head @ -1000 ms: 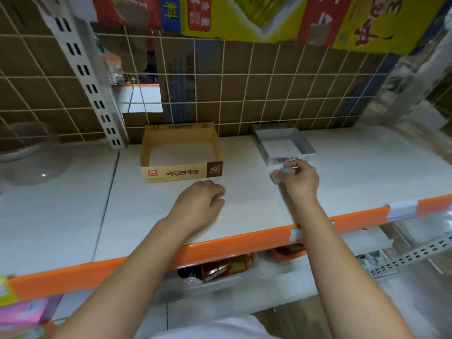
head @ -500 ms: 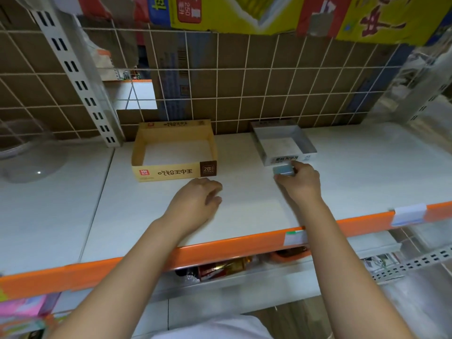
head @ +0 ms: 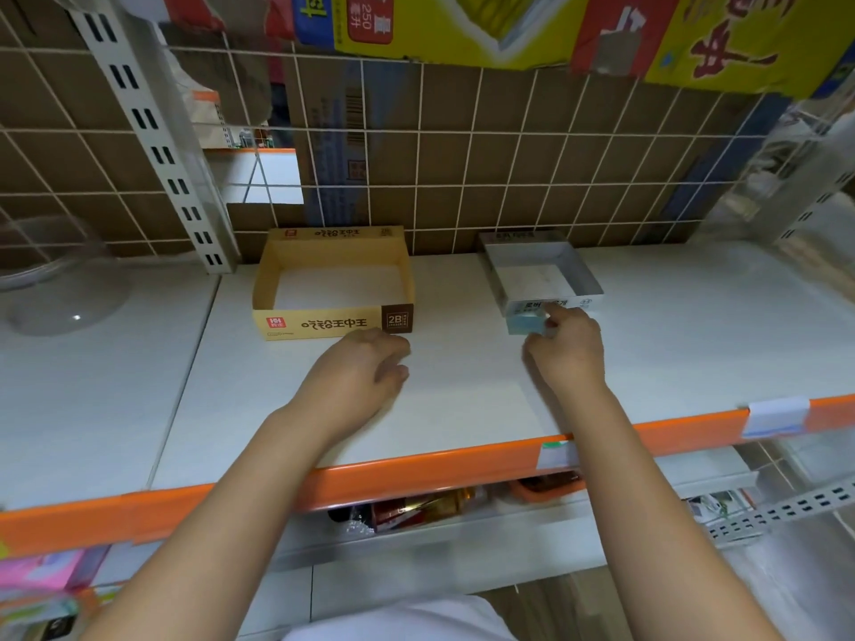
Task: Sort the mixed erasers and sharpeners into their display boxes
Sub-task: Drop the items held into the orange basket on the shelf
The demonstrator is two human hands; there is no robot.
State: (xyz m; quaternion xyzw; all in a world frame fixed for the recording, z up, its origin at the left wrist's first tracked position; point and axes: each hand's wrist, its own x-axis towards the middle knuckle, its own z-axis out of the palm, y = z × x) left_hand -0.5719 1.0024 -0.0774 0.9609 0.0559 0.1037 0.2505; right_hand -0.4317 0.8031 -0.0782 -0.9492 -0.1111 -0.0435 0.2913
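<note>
Pinching pale blue eraser (head: 525,322) in right hand (head: 565,351) at front wall of grey box (head: 584,279) — ready for lifting in; left hand (head: 358,370) loosely curled, empty, resting on shelf (head: 462,395) near yellow box (head: 333,321).

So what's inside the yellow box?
Nothing that shows: the yellow box looks empty, with only its pale bottom visible. Its front wall hides the strip of floor just behind it, so something small and flat there could not be seen.
</note>
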